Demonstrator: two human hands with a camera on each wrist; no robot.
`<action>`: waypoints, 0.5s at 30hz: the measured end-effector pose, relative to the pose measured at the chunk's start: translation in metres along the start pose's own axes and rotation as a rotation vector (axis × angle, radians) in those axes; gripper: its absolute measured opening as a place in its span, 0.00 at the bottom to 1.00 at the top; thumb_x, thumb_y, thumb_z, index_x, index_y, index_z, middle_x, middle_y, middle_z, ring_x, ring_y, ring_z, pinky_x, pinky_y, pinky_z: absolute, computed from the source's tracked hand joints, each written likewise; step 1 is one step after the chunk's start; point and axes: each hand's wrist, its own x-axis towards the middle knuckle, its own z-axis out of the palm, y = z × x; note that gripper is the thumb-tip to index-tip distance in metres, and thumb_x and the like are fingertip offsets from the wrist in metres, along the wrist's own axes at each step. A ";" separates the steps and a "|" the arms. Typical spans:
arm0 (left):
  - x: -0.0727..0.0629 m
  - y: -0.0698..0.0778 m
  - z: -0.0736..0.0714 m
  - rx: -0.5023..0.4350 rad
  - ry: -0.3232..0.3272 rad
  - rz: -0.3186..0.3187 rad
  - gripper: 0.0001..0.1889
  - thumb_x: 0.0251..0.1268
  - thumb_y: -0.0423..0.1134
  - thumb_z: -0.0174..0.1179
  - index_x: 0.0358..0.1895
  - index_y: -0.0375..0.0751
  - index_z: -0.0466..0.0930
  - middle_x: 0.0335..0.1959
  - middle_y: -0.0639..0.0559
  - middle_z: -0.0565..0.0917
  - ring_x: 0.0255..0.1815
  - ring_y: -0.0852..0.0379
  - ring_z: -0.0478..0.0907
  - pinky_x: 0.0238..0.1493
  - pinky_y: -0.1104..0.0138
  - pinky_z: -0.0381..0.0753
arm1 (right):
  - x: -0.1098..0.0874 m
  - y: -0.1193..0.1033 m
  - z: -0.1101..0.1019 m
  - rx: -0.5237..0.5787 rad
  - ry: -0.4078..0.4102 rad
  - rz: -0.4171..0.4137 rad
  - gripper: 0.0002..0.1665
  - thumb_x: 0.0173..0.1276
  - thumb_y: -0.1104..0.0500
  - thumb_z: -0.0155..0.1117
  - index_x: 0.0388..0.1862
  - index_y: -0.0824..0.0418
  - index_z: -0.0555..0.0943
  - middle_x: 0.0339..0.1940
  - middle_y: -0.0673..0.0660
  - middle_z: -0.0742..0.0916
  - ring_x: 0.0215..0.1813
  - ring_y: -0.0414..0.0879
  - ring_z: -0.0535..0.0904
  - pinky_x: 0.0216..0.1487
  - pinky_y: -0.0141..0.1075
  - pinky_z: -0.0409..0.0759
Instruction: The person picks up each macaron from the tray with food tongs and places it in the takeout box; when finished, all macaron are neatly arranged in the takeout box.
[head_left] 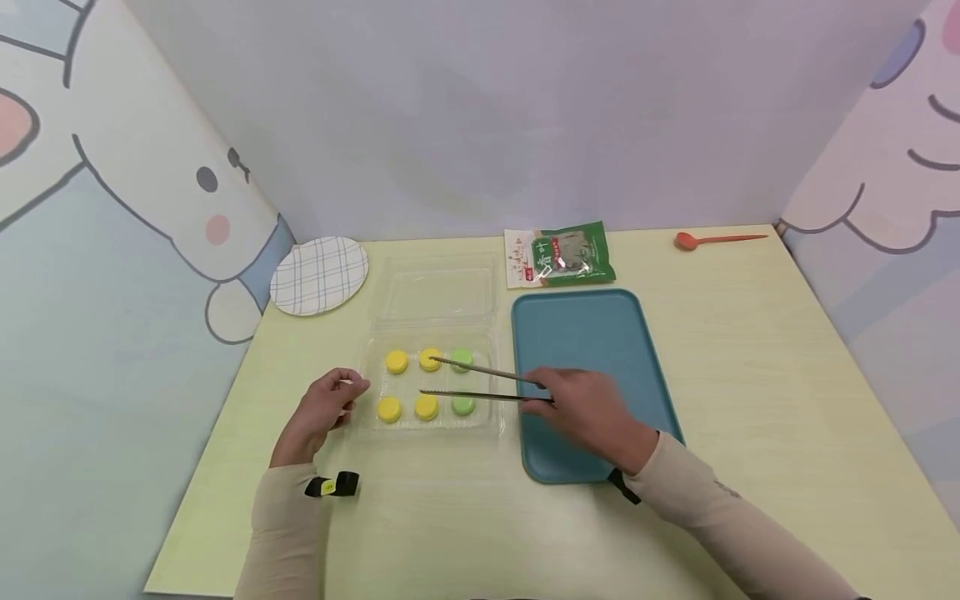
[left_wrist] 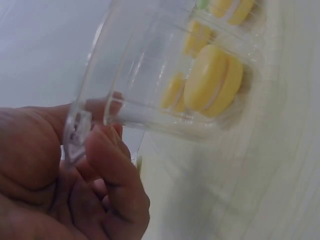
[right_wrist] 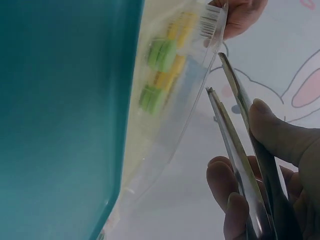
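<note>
A clear plastic box lies with its lid folded back away from me. Inside are several yellow macarons and two green macarons. My left hand pinches the box's left edge between thumb and fingers; the left wrist view shows this rim and a yellow macaron up close. My right hand grips metal tongs that reach left over the box. The tongs' tips stand apart, and the right wrist view shows them above the box with nothing between them.
A blue tray lies right of the box, under my right hand. Behind it is a green and white packet. A checked round plate sits back left, a red spoon back right. Walls border the table's back and sides.
</note>
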 end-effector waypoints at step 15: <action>0.000 0.001 0.000 0.007 -0.003 -0.019 0.12 0.76 0.45 0.58 0.49 0.41 0.71 0.27 0.52 0.70 0.25 0.58 0.68 0.28 0.67 0.70 | -0.022 0.020 -0.006 0.000 0.028 0.087 0.26 0.50 0.49 0.84 0.46 0.57 0.85 0.25 0.49 0.87 0.24 0.38 0.82 0.21 0.34 0.75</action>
